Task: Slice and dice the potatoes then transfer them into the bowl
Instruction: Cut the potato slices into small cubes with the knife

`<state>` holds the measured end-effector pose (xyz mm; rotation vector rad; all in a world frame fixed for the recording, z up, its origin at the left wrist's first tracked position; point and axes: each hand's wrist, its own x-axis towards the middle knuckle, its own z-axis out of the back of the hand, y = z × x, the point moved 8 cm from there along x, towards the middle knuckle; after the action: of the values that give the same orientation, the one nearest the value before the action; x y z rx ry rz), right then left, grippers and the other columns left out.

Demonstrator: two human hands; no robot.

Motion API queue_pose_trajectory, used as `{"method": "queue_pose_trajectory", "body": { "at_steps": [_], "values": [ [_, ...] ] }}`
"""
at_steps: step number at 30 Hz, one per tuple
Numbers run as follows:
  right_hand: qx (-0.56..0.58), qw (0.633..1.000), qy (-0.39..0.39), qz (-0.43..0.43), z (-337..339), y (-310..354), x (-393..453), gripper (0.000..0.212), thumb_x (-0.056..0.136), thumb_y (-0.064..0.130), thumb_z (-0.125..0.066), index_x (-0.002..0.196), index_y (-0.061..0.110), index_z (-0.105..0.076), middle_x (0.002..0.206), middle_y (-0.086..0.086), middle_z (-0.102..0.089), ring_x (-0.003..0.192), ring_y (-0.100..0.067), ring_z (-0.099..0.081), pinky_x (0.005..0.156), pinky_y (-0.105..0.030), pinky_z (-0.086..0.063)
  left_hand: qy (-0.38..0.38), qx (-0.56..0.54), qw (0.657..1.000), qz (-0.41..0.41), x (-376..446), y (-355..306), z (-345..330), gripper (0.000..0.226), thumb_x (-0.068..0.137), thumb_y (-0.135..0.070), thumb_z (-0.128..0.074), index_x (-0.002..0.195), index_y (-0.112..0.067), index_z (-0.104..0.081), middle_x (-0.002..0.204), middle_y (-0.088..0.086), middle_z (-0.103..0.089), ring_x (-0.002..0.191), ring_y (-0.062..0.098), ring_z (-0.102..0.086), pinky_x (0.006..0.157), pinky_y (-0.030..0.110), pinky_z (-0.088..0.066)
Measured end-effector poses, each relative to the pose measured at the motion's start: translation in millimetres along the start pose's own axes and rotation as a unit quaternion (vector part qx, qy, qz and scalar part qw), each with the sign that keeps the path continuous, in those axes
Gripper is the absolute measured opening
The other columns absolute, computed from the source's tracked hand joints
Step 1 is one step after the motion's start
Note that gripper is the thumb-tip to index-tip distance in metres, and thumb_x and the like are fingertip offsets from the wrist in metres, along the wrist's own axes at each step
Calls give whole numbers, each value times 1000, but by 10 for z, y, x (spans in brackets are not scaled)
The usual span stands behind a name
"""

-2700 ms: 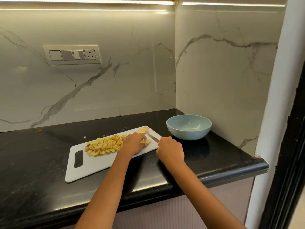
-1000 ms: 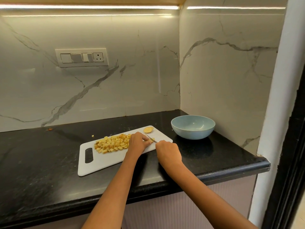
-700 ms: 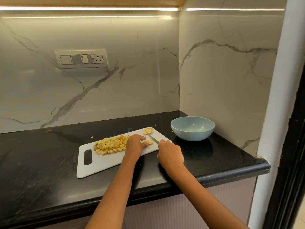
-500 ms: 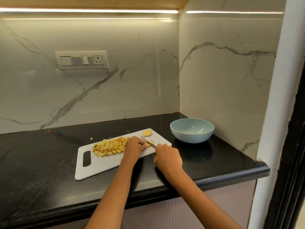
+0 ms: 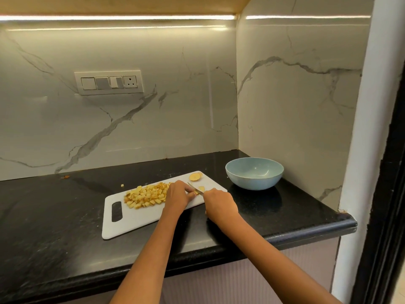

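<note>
Head view, left to right: diced potato point(image 5: 146, 196) is heaped mid cutting board point(image 5: 135, 222). At its 3 o'clock your left hand point(image 5: 178, 195) curls its fingers over a small potato piece point(image 5: 201, 189). Your right hand point(image 5: 220, 204) grips the knife point(image 5: 194, 187), blade on that piece. A potato slice point(image 5: 195, 177) lies at 12 o'clock; the bowl point(image 5: 254, 173) sits at the board's 2 o'clock.
</note>
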<state>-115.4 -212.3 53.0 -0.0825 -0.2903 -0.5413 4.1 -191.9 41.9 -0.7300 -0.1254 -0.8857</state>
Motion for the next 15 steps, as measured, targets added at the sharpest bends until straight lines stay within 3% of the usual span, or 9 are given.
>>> {"method": "queue_pose_trajectory", "body": {
  "at_steps": [8, 15],
  "values": [
    [-43, 999, -10, 10, -53, 56, -104, 25, 96, 2, -39, 114, 5, -56, 111, -12, -59, 95, -25, -62, 65, -29, -40, -16, -19, 1000, -1, -4, 38, -1, 14, 82, -9, -65, 92, -7, -75, 98, 6, -72, 93, 18, -62, 73, 21, -38],
    [15, 999, -20, -43, -19, -56, -49, 22, 97, 4, -40, 114, 2, -54, 113, -14, -58, 99, -27, -61, 77, -32, -46, -30, -37, 999, 9, 22, 119, 2, 19, 86, -5, -60, 102, -4, -71, 108, 12, -69, 102, 23, -60, 83, 24, -41]
  ]
}}
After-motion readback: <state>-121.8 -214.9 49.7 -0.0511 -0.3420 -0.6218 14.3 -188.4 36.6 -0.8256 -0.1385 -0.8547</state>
